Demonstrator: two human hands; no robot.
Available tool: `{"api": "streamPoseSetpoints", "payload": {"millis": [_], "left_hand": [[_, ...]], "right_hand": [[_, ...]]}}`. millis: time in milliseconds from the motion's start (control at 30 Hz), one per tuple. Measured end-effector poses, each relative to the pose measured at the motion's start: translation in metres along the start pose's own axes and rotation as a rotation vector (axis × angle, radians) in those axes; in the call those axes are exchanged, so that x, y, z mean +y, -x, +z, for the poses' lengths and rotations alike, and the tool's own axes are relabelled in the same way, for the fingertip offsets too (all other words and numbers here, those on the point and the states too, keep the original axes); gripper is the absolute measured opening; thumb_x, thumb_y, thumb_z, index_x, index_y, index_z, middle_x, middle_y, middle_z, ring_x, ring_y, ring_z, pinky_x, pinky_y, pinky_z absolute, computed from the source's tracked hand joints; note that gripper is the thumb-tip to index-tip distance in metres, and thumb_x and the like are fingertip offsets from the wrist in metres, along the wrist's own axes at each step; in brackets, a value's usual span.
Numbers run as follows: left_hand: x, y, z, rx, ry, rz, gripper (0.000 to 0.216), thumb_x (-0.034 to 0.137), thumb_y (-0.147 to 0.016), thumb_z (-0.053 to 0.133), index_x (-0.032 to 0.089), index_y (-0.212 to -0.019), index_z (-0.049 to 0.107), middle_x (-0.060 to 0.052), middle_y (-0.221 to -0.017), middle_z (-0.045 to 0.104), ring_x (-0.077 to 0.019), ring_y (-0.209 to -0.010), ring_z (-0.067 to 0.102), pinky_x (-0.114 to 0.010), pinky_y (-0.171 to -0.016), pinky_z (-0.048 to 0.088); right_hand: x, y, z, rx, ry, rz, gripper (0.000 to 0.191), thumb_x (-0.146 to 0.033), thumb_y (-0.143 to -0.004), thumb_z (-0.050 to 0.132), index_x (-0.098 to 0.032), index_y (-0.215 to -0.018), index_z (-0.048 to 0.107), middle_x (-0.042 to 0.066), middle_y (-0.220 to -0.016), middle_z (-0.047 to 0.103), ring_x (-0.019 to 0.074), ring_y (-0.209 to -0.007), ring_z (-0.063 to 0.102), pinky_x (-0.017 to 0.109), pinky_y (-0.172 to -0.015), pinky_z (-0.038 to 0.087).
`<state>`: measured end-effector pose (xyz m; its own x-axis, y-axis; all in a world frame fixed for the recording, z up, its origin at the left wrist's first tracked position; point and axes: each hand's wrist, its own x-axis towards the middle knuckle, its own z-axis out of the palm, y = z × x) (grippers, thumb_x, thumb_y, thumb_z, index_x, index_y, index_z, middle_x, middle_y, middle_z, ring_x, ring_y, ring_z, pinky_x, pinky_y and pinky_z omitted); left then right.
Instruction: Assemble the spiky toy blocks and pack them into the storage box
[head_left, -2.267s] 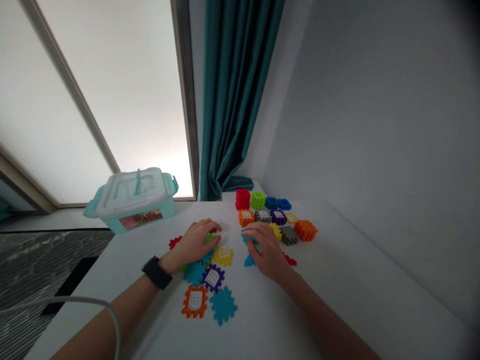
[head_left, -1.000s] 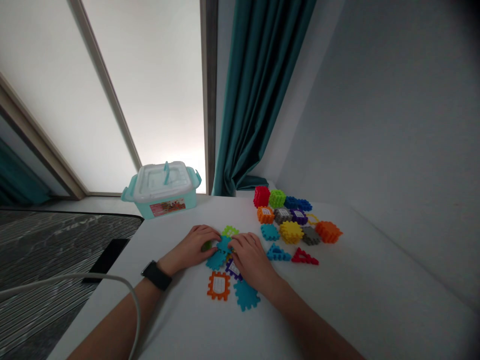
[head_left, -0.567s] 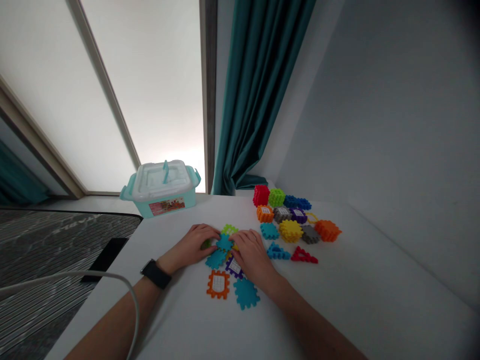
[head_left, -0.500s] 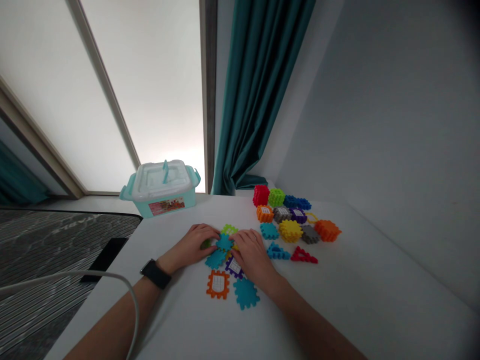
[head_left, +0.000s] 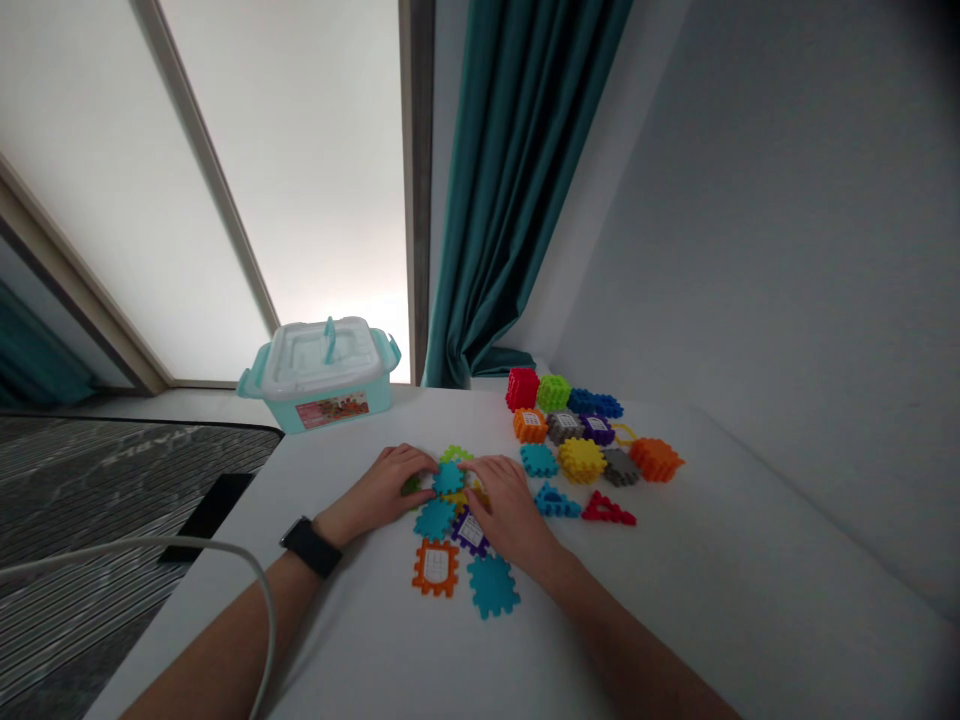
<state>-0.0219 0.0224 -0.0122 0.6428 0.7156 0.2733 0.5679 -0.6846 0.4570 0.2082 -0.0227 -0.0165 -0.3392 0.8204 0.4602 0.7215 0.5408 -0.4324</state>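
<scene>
Between my two hands is a light-blue notched building tile (head_left: 448, 477). My left hand (head_left: 395, 483) pinches its left edge with thumb and fingers. At its right edge, the fingertips of my right hand (head_left: 504, 500) are closed on it too. Green tile (head_left: 454, 454) and yellow tile (head_left: 456, 498) pieces show around it, partly covered by my hands. Nearer me lie another light-blue tile (head_left: 433, 520), a purple frame tile (head_left: 471, 532), an orange frame tile (head_left: 436, 568) and a larger light-blue tile (head_left: 493, 586).
Several stacks of tiles stand at the right, among them red (head_left: 522, 389), yellow (head_left: 581, 460) and orange (head_left: 656, 459). A blue triangle (head_left: 556, 502) and a red triangle (head_left: 608, 508) lie before them. A lidded teal box (head_left: 330, 375) sits at the back left. A white cable (head_left: 262, 590) crosses my left forearm.
The light-blue tile between my hands has shifted slightly away from me, uncovering more yellow beneath. My right fingers have moved a little. The lower light-blue tile has turned slightly.
</scene>
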Motion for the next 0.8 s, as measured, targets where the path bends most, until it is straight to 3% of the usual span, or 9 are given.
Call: {"api": "streamPoseSetpoints", "payload": {"millis": [200, 433, 600, 800], "left_hand": [[-0.001, 0.0, 0.002, 0.002, 0.008, -0.006, 0.024, 0.03, -0.086, 0.069, 0.024, -0.109, 0.064, -0.005, -0.115, 0.068, -0.0245, -0.111, 0.059, -0.04, -0.098, 0.044], [0.002, 0.0, 0.001, 0.016, 0.018, -0.005, 0.026, 0.029, -0.085, 0.07, 0.024, -0.11, 0.063, -0.005, -0.116, 0.068, -0.0249, -0.111, 0.059, -0.04, -0.099, 0.044], [0.007, 0.001, 0.0, 0.048, 0.042, -0.012, 0.043, 0.031, -0.081, 0.074, 0.024, -0.12, 0.058, -0.006, -0.117, 0.066, -0.0255, -0.11, 0.059, -0.041, -0.1, 0.044], [0.013, 0.002, -0.004, 0.178, 0.068, -0.012, 0.064, 0.035, -0.076, 0.078, 0.022, -0.131, 0.049, -0.011, -0.125, 0.058, -0.0276, -0.115, 0.056, -0.042, -0.101, 0.046]], "right_hand": [[0.002, -0.001, 0.003, -0.01, 0.069, -0.013, 0.032, -0.011, -0.086, 0.057, -0.023, -0.115, 0.059, 0.008, -0.112, 0.067, 0.0265, -0.108, 0.057, 0.045, -0.099, 0.042], [0.0, -0.004, 0.002, 0.005, -0.005, 0.013, 0.029, -0.011, -0.085, 0.057, -0.023, -0.111, 0.059, 0.007, -0.111, 0.067, 0.0269, -0.108, 0.057, 0.045, -0.098, 0.043], [-0.006, -0.005, -0.003, 0.046, -0.032, -0.02, 0.03, -0.01, -0.082, 0.058, -0.023, -0.109, 0.058, 0.007, -0.11, 0.067, 0.0267, -0.108, 0.056, 0.045, -0.098, 0.043], [-0.013, -0.005, -0.014, 0.102, -0.16, -0.065, 0.022, -0.016, -0.09, 0.053, -0.023, -0.111, 0.057, 0.007, -0.112, 0.066, 0.0245, -0.108, 0.057, 0.042, -0.098, 0.044]]}}
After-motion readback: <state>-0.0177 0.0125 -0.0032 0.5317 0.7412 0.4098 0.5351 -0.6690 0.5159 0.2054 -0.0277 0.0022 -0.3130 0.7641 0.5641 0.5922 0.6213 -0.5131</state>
